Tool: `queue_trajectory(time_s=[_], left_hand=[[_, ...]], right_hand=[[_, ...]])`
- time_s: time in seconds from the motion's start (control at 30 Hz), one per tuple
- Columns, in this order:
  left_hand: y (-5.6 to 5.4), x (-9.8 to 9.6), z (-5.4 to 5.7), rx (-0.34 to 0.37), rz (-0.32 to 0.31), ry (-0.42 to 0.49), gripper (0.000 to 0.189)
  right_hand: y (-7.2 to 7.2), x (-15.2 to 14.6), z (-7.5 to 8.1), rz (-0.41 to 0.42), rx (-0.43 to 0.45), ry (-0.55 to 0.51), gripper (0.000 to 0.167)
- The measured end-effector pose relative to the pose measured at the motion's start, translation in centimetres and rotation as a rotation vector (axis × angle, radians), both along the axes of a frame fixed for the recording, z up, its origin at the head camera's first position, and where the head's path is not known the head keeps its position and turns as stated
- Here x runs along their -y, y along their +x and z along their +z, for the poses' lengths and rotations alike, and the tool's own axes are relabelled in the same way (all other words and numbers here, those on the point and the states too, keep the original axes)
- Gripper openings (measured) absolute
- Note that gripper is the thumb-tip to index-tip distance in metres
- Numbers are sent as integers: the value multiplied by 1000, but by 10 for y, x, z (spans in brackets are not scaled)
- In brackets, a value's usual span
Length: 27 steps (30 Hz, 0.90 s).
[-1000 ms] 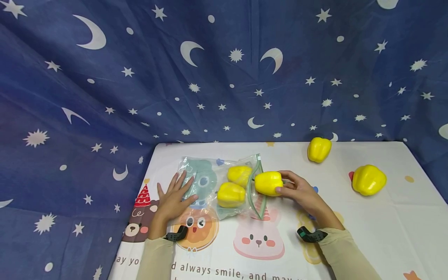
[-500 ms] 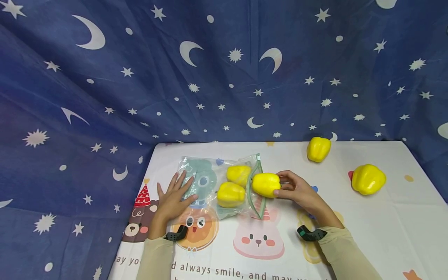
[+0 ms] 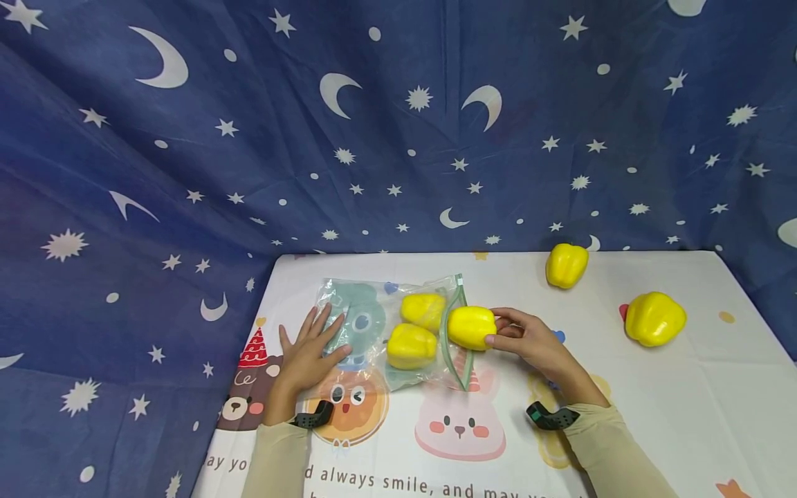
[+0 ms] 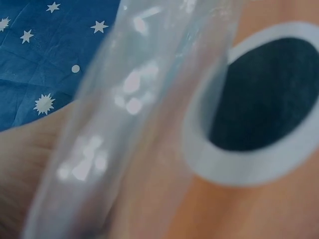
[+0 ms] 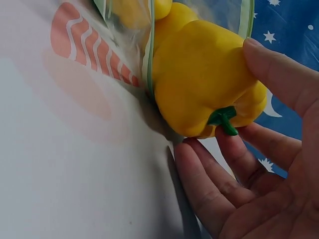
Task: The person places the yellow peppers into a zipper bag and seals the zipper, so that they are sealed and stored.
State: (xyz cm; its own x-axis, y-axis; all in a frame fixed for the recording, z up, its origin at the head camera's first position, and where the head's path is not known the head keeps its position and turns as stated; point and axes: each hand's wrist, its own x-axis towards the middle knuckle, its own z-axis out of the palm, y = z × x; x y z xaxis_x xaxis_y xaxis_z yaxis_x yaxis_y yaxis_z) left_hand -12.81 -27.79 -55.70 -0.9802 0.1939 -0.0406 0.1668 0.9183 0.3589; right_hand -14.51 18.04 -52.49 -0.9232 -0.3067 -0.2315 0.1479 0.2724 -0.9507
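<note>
A clear zip bag (image 3: pixel 376 311) with a green zip edge lies flat on the printed tablecloth, its mouth facing right. Inside it are two yellow bell peppers, one nearer (image 3: pixel 411 346) and one farther back (image 3: pixel 423 310). My left hand (image 3: pixel 311 353) rests with spread fingers on the bag's left end; clear plastic (image 4: pixel 134 99) fills much of the left wrist view. At the mouth, my right hand (image 3: pixel 529 339) holds a third yellow bell pepper (image 5: pixel 204 74) between thumb and fingers. Its green stem (image 5: pixel 224 119) points toward the palm, and its far end is within the bag's opening.
Two more yellow bell peppers lie to the right, one near the back edge (image 3: pixel 567 265) and one farther right (image 3: pixel 656 319). A blue curtain (image 3: pixel 398 124) with moons and stars hangs behind and left of the table (image 3: pixel 716 415).
My right hand has moved slightly left, pushing the bell pepper a little farther into the bag's mouth. The farther pepper inside has shifted slightly left. My left hand has stayed in place.
</note>
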Motion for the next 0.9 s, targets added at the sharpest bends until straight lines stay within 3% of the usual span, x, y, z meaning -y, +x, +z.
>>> queue_trajectory(time_s=[0.5,0.9], left_hand=[[-1,0,-1,-3,0,50,74],[0,1,1,-3,8,87,72]], right_hand=[[-3,13,-5,-21,-90,-41,62],[-8,29,1,27,-185,99,58]])
